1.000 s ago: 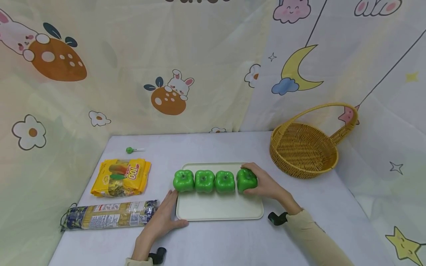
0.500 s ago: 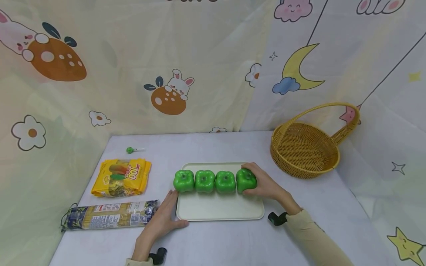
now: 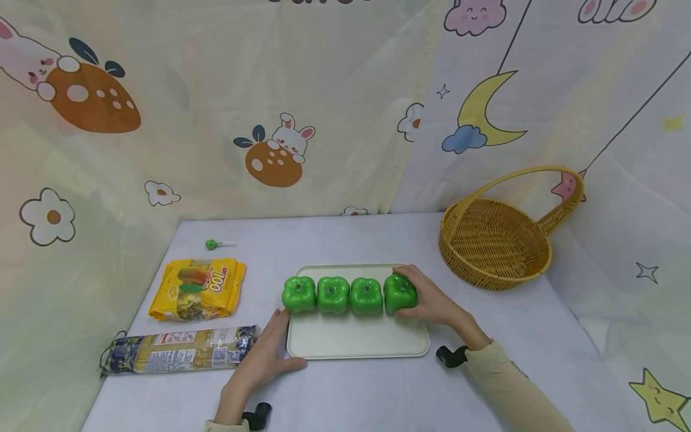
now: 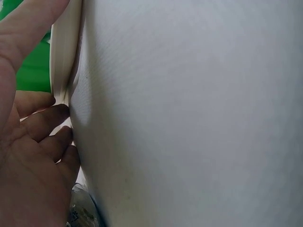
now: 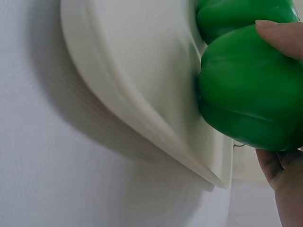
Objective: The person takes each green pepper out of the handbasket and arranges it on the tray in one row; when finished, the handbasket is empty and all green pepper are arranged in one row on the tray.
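Several green bell peppers (image 3: 333,294) stand in a row along the far half of a pale rectangular tray (image 3: 357,339). The right hand (image 3: 429,299) grips the rightmost bell pepper (image 3: 400,293), thumb on the near side and fingers on the far side. In the right wrist view that pepper (image 5: 255,90) sits low over the tray (image 5: 123,94); whether it touches the surface I cannot tell. At the tray's left edge, the left hand (image 3: 264,354) rests with thumb spread and fingertips against the rim. The left wrist view shows its fingers (image 4: 45,123) at the rim (image 4: 65,47).
A wicker basket (image 3: 493,246) with a tall handle stands at the back right. To the left lie a yellow snack bag (image 3: 197,289), a long clear packet of noodles (image 3: 178,350) and a green lollipop (image 3: 211,244). Printed cloth hangs behind the table.
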`<state>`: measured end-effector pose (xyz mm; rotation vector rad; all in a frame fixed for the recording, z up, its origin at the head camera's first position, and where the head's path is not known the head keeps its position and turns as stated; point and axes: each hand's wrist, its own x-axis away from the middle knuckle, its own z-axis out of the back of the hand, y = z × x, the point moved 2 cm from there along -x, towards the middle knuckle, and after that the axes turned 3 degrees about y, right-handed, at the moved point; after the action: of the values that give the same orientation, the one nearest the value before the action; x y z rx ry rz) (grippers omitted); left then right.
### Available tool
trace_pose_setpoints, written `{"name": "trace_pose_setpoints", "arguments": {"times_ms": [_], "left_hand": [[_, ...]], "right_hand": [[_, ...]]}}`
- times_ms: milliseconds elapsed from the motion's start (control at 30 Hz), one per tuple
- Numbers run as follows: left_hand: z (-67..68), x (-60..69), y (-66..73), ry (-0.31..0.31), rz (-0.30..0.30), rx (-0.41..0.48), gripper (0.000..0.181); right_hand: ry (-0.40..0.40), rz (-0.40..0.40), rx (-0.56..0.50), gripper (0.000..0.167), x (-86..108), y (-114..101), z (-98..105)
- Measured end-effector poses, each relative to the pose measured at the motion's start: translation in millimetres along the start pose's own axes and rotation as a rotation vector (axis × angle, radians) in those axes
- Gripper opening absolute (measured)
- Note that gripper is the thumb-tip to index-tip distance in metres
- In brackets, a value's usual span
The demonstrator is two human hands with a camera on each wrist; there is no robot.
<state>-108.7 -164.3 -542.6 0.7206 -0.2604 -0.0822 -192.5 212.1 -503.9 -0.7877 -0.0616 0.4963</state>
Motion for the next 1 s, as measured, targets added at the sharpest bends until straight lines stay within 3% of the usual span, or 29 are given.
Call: {"name": "trace_pose_setpoints", "arguments": {"times_ms": [1000], "left_hand": [[-1.5, -0.9, -1.1, 0.011, -0.010, -0.003, 0.127]], "right_hand": [[0.000, 0.010, -0.038, 0.090, 6.0, -1.1, -2.6]]}}
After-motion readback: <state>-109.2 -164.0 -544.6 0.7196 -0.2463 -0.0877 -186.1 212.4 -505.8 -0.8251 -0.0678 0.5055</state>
